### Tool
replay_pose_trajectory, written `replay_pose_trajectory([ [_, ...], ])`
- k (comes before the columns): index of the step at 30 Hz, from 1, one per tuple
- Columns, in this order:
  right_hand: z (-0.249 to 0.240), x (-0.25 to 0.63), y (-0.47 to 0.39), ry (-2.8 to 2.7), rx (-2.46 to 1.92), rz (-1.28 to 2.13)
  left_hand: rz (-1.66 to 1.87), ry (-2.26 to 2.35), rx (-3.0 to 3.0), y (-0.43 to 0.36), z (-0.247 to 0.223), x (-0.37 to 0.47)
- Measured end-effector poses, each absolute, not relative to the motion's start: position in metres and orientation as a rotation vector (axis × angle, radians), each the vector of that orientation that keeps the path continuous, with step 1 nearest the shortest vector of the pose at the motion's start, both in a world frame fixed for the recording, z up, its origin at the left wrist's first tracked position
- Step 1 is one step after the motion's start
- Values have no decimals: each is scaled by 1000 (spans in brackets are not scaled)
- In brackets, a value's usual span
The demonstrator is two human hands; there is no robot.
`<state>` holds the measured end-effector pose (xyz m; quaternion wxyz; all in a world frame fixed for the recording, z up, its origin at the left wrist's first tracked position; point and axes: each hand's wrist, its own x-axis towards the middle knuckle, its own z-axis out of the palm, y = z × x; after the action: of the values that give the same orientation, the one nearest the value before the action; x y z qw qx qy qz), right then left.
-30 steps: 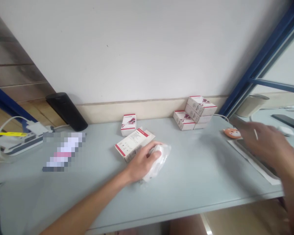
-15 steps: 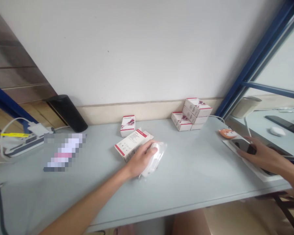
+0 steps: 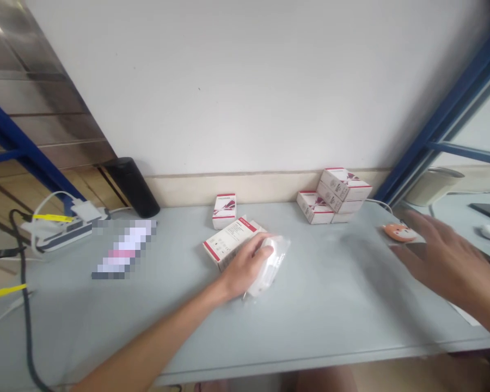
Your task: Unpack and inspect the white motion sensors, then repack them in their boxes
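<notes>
My left hand (image 3: 247, 267) is closed on a white device in a clear plastic bag (image 3: 265, 269), low over the middle of the table. Partly behind that hand lies a white box with red edges (image 3: 231, 239), its flap raised. My right hand (image 3: 445, 261) is blurred by motion at the right side, with its fingers stretched out and apart. It hangs above the table and casts a shadow. Beneath it, mostly covered, are a dark phone (image 3: 414, 250) and a white sheet (image 3: 465, 313). An orange fox-shaped item (image 3: 400, 232) lies beside its fingertips.
A small white-and-red box (image 3: 224, 210) stands near the wall. Several similar boxes (image 3: 335, 198) are stacked to the right. On the left are a black cylinder (image 3: 133, 188), a power strip (image 3: 71, 231) with cables and a pixelated flat item (image 3: 124, 250). A mirror (image 3: 473, 163) leans at right.
My right hand has lifted off the phone, its fingers spreading apart. The left hand keeps its hold on the bagged device. The whole view has shifted slightly.
</notes>
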<state>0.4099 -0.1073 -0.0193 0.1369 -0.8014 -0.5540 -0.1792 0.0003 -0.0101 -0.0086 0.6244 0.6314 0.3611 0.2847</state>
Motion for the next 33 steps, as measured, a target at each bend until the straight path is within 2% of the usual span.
replay_pose_trajectory([
  [3,8,335,-86,-1924,-1797,-218,667,814,1351,-9,-7,0],
  [7,25,257,-42,-2077,-1355,486,708,699,1170,-8,-5,0],
  [11,26,225,6,-2059,-1023,1073,677,693,1027,-5,-2,-2],
  [15,19,218,27,-1977,-814,1420,488,723,928,2,-7,-6],
  [19,4,216,20,-1739,-738,1540,450,563,787,6,-7,-6],
  [22,-6,217,16,-1488,-812,1488,454,440,708,6,3,-8],
  [27,-8,221,23,-1028,-936,1315,726,361,831,8,23,-15],
  [33,-7,209,17,-963,-980,1361,1044,757,1215,14,11,-12],
])
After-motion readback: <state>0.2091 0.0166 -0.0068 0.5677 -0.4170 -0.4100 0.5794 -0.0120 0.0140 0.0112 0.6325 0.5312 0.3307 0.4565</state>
